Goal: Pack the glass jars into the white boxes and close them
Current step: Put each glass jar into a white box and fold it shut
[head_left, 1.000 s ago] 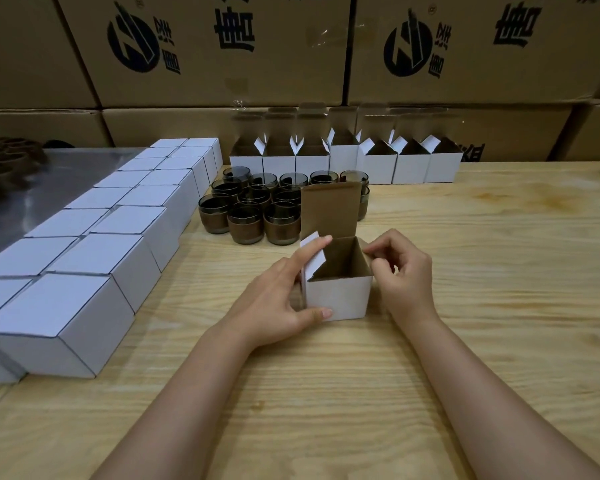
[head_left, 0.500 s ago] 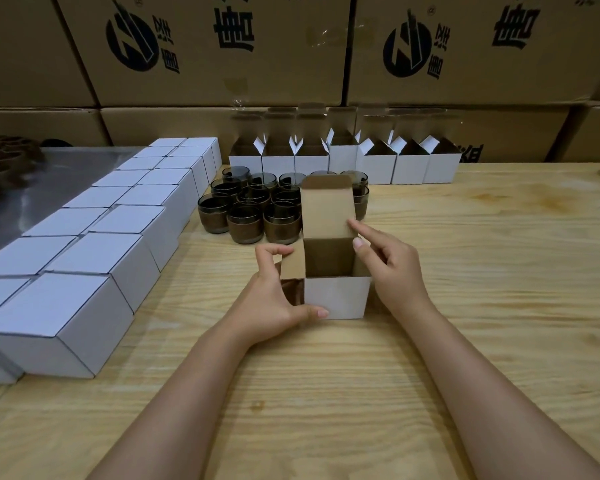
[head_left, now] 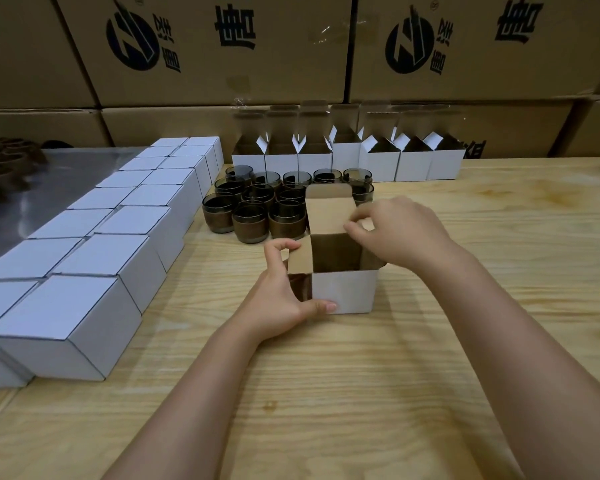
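Hands on open white box [head_left: 343,292]: left grip [head_left: 284,292] clasping its corner, right grip [head_left: 392,230] pinching a flap; cartons' [head_left: 222,46] printing unreadable.

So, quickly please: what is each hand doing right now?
Left hand: closed on the white box, pinching its left side flap.
Right hand: fingers pinching the box's right flap.

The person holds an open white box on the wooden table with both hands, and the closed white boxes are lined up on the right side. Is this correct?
One detail is wrong. The head view shows the closed boxes lined up on the left side, not the right. The rest holds: the left hand and right hand hold the open box on the table.
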`<action>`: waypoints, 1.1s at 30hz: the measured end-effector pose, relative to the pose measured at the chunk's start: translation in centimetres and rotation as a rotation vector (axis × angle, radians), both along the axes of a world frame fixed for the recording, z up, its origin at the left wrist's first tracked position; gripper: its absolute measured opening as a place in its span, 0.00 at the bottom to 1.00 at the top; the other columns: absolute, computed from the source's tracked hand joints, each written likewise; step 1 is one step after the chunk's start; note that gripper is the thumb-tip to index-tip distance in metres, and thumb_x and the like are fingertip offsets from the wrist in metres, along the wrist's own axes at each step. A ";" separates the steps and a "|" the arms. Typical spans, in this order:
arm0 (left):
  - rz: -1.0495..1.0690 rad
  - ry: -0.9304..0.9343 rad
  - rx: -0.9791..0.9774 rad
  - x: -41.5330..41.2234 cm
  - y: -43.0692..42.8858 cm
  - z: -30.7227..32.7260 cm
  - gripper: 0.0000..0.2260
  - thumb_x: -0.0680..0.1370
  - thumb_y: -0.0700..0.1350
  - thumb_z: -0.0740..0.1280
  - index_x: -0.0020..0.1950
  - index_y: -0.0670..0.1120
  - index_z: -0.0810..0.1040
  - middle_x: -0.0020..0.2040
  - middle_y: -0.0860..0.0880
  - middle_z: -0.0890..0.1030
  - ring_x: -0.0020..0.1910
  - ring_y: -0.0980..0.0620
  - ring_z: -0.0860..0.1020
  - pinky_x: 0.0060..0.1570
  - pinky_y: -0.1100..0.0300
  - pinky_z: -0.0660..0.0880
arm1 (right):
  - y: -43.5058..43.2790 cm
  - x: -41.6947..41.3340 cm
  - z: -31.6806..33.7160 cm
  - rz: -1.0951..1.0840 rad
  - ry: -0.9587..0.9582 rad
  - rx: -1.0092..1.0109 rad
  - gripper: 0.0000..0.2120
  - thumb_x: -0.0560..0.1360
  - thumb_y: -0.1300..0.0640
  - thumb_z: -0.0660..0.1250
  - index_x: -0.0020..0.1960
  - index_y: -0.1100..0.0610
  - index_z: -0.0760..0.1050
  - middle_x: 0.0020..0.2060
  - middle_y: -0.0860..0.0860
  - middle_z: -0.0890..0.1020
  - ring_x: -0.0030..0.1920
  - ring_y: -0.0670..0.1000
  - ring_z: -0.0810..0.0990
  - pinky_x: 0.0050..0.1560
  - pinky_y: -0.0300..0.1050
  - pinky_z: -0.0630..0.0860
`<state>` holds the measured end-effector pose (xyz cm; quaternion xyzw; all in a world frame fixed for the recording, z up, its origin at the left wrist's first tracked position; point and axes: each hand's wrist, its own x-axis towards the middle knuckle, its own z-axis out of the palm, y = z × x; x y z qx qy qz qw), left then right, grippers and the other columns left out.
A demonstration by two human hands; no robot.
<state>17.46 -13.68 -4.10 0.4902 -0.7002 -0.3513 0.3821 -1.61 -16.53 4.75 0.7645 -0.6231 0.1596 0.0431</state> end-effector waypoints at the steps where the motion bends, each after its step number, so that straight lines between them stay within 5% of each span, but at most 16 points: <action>1: 0.000 0.001 0.000 0.0 0.0 0.0 0.38 0.62 0.49 0.81 0.53 0.71 0.54 0.55 0.55 0.78 0.56 0.57 0.78 0.61 0.53 0.74 | -0.5 0.7 0.6 -0.005 0.054 -0.026 0.16 0.79 0.43 0.56 0.52 0.49 0.79 0.39 0.48 0.76 0.42 0.51 0.75 0.29 0.39 0.62; 7: 0.002 -0.016 0.010 -0.1 0.1 0.2 0.39 0.62 0.51 0.81 0.57 0.66 0.54 0.54 0.56 0.76 0.53 0.56 0.78 0.56 0.55 0.75 | -4.0 6.1 1.9 0.156 0.012 -0.034 0.16 0.78 0.45 0.61 0.61 0.52 0.76 0.52 0.52 0.77 0.48 0.51 0.75 0.42 0.45 0.73; 10: 0.002 -0.023 0.012 -0.1 0.1 0.3 0.39 0.62 0.53 0.80 0.58 0.66 0.53 0.56 0.54 0.74 0.55 0.52 0.77 0.58 0.50 0.75 | -6.1 7.9 1.2 0.160 -0.024 0.131 0.26 0.76 0.41 0.63 0.71 0.50 0.67 0.66 0.54 0.69 0.61 0.55 0.73 0.56 0.54 0.75; 14: -0.015 -0.027 -0.015 -0.1 0.1 0.3 0.39 0.62 0.53 0.80 0.56 0.70 0.53 0.57 0.53 0.74 0.55 0.53 0.78 0.58 0.49 0.76 | -8.1 8.8 0.1 0.051 0.038 0.348 0.36 0.73 0.35 0.64 0.75 0.49 0.59 0.74 0.57 0.55 0.67 0.61 0.69 0.55 0.51 0.73; 18: -0.016 -0.012 -0.045 -0.2 -0.1 0.2 0.39 0.63 0.52 0.80 0.54 0.73 0.52 0.57 0.57 0.73 0.55 0.54 0.78 0.58 0.52 0.76 | -9.0 9.3 -0.3 0.013 0.168 0.370 0.34 0.73 0.35 0.63 0.74 0.51 0.63 0.75 0.57 0.52 0.66 0.61 0.70 0.46 0.48 0.69; 23: -0.020 -0.003 -0.051 -0.1 -0.2 -0.1 0.39 0.64 0.51 0.80 0.54 0.73 0.51 0.56 0.57 0.75 0.53 0.58 0.78 0.55 0.56 0.76 | -9.2 9.2 0.0 0.062 0.083 0.324 0.30 0.73 0.37 0.66 0.68 0.53 0.69 0.60 0.52 0.77 0.55 0.52 0.77 0.39 0.43 0.69; 25: -0.015 -0.004 -0.051 -0.2 -0.2 -0.1 0.39 0.64 0.51 0.80 0.54 0.73 0.51 0.55 0.57 0.75 0.53 0.58 0.78 0.55 0.58 0.76 | -9.1 9.1 0.0 0.078 -0.011 0.358 0.28 0.72 0.40 0.69 0.66 0.54 0.71 0.56 0.51 0.79 0.52 0.51 0.78 0.41 0.43 0.73; 29: -0.007 -0.008 -0.041 -0.2 -0.3 -0.2 0.39 0.63 0.52 0.80 0.55 0.72 0.52 0.55 0.59 0.75 0.53 0.59 0.77 0.53 0.61 0.75 | -8.9 8.2 0.7 0.126 -0.234 0.424 0.32 0.71 0.46 0.72 0.71 0.52 0.66 0.65 0.52 0.74 0.62 0.54 0.73 0.57 0.47 0.73; 33: 0.008 -0.013 -0.034 -0.1 -0.3 -0.2 0.39 0.63 0.52 0.80 0.54 0.72 0.53 0.53 0.60 0.75 0.51 0.61 0.78 0.51 0.65 0.73 | -8.3 7.1 2.8 0.188 -0.558 0.473 0.32 0.71 0.48 0.73 0.72 0.51 0.66 0.64 0.52 0.74 0.56 0.53 0.76 0.47 0.45 0.77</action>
